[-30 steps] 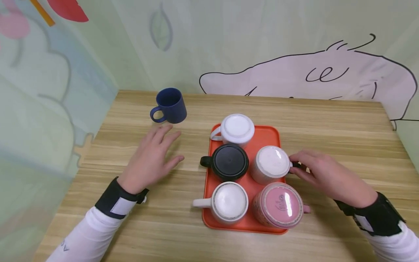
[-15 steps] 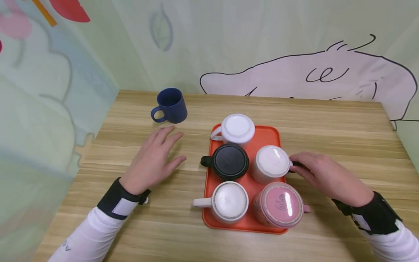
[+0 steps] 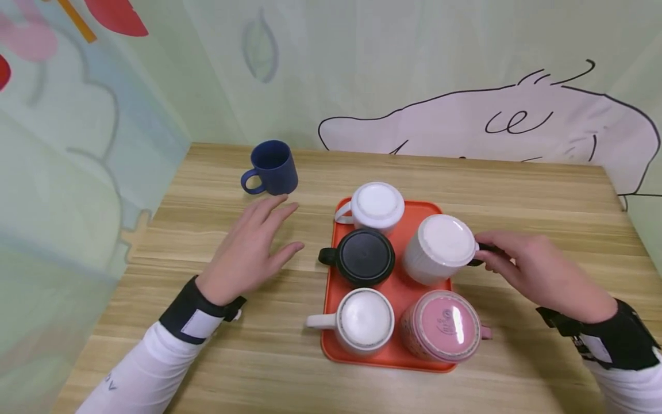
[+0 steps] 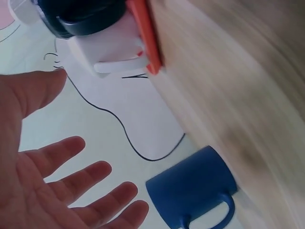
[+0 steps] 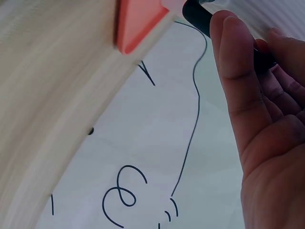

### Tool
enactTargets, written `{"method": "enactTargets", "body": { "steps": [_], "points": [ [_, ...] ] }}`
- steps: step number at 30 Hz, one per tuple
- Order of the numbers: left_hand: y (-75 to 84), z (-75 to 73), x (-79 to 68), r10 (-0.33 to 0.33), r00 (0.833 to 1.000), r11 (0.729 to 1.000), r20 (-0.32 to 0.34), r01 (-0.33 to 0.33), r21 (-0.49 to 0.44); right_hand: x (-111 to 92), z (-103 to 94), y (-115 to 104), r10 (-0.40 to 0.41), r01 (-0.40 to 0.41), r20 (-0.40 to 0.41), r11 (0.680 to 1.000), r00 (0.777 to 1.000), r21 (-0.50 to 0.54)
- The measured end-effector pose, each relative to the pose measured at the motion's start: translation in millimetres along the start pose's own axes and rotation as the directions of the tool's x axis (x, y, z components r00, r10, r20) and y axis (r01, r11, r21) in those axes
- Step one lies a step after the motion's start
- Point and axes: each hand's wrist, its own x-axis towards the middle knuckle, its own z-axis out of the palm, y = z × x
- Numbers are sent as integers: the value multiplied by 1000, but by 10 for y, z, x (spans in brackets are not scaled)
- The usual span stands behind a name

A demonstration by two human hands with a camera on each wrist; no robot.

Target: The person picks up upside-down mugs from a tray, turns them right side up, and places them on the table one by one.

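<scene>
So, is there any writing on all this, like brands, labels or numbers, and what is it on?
"V": seems printed on the white left sleeve; the mark before it is unclear.
Mark on the upturned pink mug's base: too small to read.
Black-and-white marks on the right wristband: too small to read.
The curly loop on the wall looks like part of a drawing.
No brand or number is readable.

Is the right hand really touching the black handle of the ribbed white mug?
Touching. The right wrist view shows the right hand gripping the black handle, which runs in between its digits.
</scene>
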Motion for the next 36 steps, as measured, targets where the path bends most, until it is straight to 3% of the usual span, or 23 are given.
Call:
{"method": "enactTargets", "body": {
  "steps": [9, 19, 27, 31, 36],
  "points": [
    [141, -68, 156, 1, 1000, 993, -30, -5, -120, 105, -180, -12, 9, -1, -95, 996, 995, 87],
    [289, -76, 336, -2, 1000, 971, -25, -4, -240, 313, -158, -35, 60, -24, -204, 985, 977, 173],
    [379, -38, 477, 4, 999, 944, -52, -21, -329, 461, -141, -85, 111, -43, -242, 962, 964, 270],
    [435, -19, 543, -5, 999, 915, -52, -17, -404, 517, -107, -89, 131, -35, -255, 937, 958, 347],
    [525, 10, 628, -5, 1000, 843, -7, 1, -537, 597, -59, -106, 158, -27, -262, 896, 952, 444]
  ]
}}
